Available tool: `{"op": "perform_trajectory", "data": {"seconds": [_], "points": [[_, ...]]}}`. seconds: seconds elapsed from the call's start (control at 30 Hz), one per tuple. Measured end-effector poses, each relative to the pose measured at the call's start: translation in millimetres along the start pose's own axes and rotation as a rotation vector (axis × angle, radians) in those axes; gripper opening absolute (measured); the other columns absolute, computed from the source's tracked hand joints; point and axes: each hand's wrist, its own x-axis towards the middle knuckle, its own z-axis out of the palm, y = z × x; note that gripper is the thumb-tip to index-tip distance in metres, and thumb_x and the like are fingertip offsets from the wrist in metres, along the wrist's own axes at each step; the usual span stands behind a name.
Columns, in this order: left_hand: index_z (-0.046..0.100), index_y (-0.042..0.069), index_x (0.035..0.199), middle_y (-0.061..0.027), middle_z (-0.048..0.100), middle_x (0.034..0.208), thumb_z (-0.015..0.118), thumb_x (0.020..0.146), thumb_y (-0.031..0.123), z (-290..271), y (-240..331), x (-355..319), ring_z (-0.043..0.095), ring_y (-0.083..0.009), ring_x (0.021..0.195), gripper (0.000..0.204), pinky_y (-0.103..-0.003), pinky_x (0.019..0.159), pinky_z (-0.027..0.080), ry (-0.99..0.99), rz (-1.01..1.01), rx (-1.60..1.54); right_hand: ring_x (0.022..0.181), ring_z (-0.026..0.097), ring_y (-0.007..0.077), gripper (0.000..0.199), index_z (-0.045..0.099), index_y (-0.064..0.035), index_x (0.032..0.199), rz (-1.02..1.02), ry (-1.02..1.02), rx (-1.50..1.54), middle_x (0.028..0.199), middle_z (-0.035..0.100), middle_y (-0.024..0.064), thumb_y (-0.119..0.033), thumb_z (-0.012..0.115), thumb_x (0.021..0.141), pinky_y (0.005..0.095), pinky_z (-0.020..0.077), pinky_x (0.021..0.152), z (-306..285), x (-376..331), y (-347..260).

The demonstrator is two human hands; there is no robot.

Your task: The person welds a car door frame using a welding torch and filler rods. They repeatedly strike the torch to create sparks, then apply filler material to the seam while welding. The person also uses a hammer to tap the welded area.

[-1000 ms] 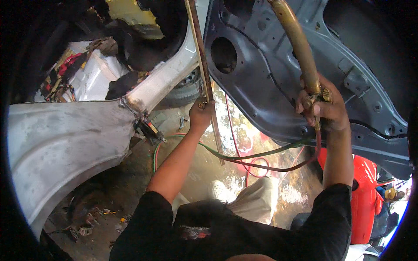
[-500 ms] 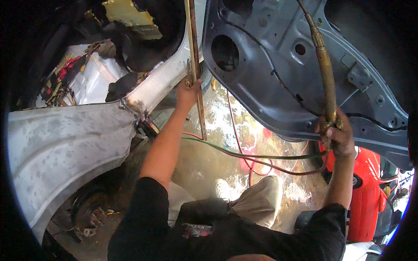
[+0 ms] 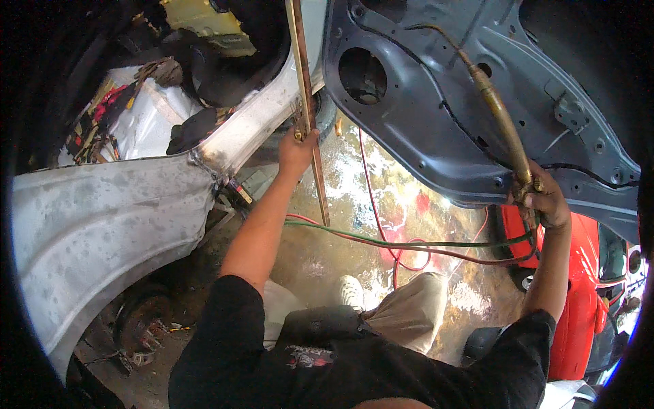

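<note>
Your left hand [image 3: 298,151] is closed around a thin metal rod [image 3: 308,109], holding it near-vertical against the bare sill [image 3: 255,119] of a stripped car body, its upper end running out of view. Your right hand [image 3: 543,200] is wrapped tight on a brass torch [image 3: 501,123], raised toward the grey door [image 3: 436,116], tip pointing away from you, with red and green hoses [image 3: 409,244] trailing clear across the wet floor [image 3: 354,198]. No container shows plainly; the open body shell holds crumpled white sheeting [image 3: 146,123] and loose wiring.
</note>
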Motion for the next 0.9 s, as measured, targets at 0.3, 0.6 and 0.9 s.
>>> {"op": "perform_trajectory", "data": {"seconds": [0.3, 0.6, 0.9], "points": [[0.070, 0.000, 0.115, -0.0244, 0.074, 0.094, 0.078, 0.090, 0.023, 53.3, 5.5, -30.4, 0.073, -0.0413, 0.091, 0.035, -0.046, 0.080, 0.055, -0.136, -0.005, 0.051, 0.057, 0.061, 0.0152, 0.077, 0.054, 0.0031, 0.127, 0.035, -0.021, 0.008, 0.086, 0.070, 0.0125, -0.028, 0.088, 0.065, 0.0266, 0.0483, 0.050, 10.8, -3.7, 4.6], [0.070, -0.002, 0.112, -0.0183, 0.074, 0.083, 0.077, 0.091, 0.026, 62.7, -36.8, -25.7, 0.071, -0.0291, 0.071, 0.036, -0.041, 0.067, 0.054, -0.113, 0.013, 0.118, 0.056, 0.062, 0.0141, 0.068, 0.055, 0.0019, 0.123, -0.036, -0.023, 0.082, 0.085, 0.071, 0.0128, -0.024, 0.086, 0.069, 0.0258, 0.0476, 0.048, 4.7, 2.1, 9.2], [0.067, -0.003, 0.120, -0.0258, 0.074, 0.090, 0.075, 0.091, 0.028, 70.0, -8.4, -30.9, 0.073, -0.0434, 0.084, 0.043, -0.049, 0.075, 0.058, -0.082, 0.055, 0.292, 0.064, 0.065, 0.0164, 0.075, 0.054, 0.0009, 0.125, 0.035, -0.053, -0.021, 0.085, 0.070, 0.0125, -0.028, 0.090, 0.065, 0.0268, 0.0505, 0.053, 0.9, 2.9, 8.8]]}}
